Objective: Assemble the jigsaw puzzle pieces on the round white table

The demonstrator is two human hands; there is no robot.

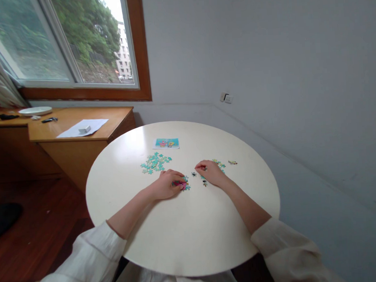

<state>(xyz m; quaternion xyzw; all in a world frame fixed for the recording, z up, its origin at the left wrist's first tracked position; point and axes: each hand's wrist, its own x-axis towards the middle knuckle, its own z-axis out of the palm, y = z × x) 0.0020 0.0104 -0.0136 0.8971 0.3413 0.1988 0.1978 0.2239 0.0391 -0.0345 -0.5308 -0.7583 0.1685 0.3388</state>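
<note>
Both of my hands rest on a round cream table (184,227). My left hand (165,184) lies with curled fingers over a small joined cluster of pink and teal puzzle pieces (183,184). My right hand (211,171) is closed, its fingertips pinching a small puzzle piece (202,168). A loose heap of teal pieces (155,162) lies beyond my left hand. A few more pieces (221,164) sit beside my right hand, and two single ones (204,183) between the hands.
A small picture card (166,143) lies at the table's far side. A lone piece (232,162) sits to the right. A wooden desk (78,142) with paper, a white plate (35,111) and small items stands at the left under the window.
</note>
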